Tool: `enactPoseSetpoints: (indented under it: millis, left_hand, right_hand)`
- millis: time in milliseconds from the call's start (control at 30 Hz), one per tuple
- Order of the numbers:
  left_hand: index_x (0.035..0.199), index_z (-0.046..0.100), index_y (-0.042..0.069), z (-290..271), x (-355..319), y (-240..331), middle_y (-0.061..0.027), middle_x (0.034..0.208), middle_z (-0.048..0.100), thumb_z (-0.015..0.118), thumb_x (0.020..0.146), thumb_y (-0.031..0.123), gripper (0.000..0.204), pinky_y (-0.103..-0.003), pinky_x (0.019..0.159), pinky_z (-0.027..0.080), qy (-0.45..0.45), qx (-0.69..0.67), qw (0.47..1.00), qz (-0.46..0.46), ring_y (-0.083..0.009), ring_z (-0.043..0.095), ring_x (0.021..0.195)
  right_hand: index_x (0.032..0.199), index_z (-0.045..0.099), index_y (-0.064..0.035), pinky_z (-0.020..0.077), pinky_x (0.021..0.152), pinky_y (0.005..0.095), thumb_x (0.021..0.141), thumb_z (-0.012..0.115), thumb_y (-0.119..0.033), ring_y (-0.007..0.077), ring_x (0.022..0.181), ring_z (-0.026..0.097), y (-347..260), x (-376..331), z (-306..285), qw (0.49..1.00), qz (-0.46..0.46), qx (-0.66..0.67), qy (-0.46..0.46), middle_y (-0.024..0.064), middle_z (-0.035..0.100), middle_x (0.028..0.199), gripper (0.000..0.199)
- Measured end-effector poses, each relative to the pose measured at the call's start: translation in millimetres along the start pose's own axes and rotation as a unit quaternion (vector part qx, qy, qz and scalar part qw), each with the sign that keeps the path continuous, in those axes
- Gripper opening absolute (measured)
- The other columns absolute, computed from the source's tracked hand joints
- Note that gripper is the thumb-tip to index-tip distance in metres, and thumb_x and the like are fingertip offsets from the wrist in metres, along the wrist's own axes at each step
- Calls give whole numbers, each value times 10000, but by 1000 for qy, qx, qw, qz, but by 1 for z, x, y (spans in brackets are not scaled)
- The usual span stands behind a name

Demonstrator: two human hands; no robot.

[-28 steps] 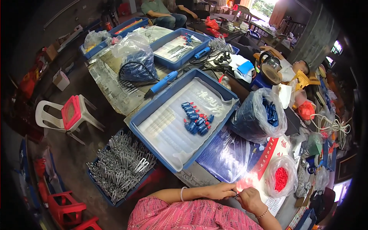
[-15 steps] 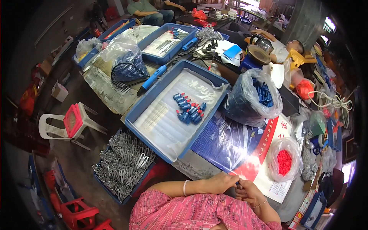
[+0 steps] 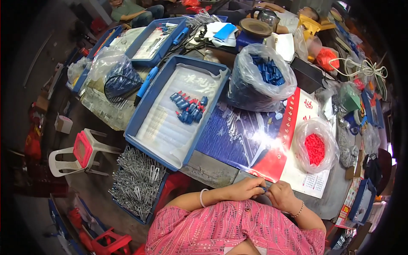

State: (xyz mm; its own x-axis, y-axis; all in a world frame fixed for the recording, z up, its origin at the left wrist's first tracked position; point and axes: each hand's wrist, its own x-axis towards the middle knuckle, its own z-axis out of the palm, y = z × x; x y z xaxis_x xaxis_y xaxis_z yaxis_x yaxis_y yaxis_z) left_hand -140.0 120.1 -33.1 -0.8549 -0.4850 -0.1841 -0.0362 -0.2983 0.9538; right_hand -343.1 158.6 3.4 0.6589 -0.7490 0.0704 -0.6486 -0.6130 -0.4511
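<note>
At the table's near edge my left hand (image 3: 248,188) and my right hand (image 3: 281,196) meet, fingers closed. Between their fingertips shows a small dark blue piece (image 3: 264,189), mostly covered by the fingers; both hands appear to grip it. Ahead and to the left, a blue tray (image 3: 135,127) lined with pale sheet carries a cluster of small blue pieces with red tips (image 3: 187,111). Beyond my hands stands a clear bag of blue plastic parts (image 3: 268,70). To the right sits a clear bag of small red parts (image 3: 313,148).
A bin of thin metal pieces (image 3: 138,182) stands low at the left, beside the tray. A glossy poster (image 3: 238,131) covers the tabletop. Behind lie a blue-handled tool (image 3: 146,85), another blue tray (image 3: 148,63) and a glass pot (image 3: 267,18). People are farther back.
The view has shifted, so the table and trays sit higher and more to the left. My hands stay together at the blue piece, with the fingers slightly repositioned.
</note>
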Motion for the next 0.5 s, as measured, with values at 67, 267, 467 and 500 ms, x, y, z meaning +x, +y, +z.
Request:
enactPoseSetpoints:
  millis: [67, 267, 467, 500]
  left_hand:
    - [948, 478, 14, 1, 2, 11, -65, 696, 523, 495, 886, 116, 121, -271, 575, 421, 36, 73, 997, -9, -147, 515, 619]
    - [991, 481, 5, 6, 8, -8, -179, 808, 581, 587, 803, 106, 238, -377, 575, 462, 159, 371, 903, 145, -358, 587, 741]
    - [980, 508, 25, -9, 19, -25, -169, 778, 595, 547, 831, 135, 189, -385, 573, 466, 130, 431, 881, 146, -334, 601, 723]
    - [957, 503, 24, -11, 20, -21, -155, 727, 581, 544, 839, 134, 167, -371, 546, 455, 151, 373, 907, 122, -301, 591, 655]
  right_hand:
    - [750, 520, -41, 430, 523, 365, 821, 561, -216, 276, 532, 521, 2, -2, 7, 985, 111, 132, 2, 129, 529, 643, 193]
    - [743, 509, -50, 395, 477, 288, 936, 420, -317, 148, 451, 437, 3, 2, 28, 695, 366, 618, 39, 31, 449, 530, 341]
    - [766, 499, -62, 412, 479, 299, 941, 413, -382, 113, 400, 379, 39, 8, 39, 488, 413, 764, -81, -7, 401, 500, 375]
    - [782, 511, -51, 432, 505, 322, 931, 428, -379, 146, 438, 437, 40, 9, 32, 616, 364, 695, -64, 27, 438, 528, 370]
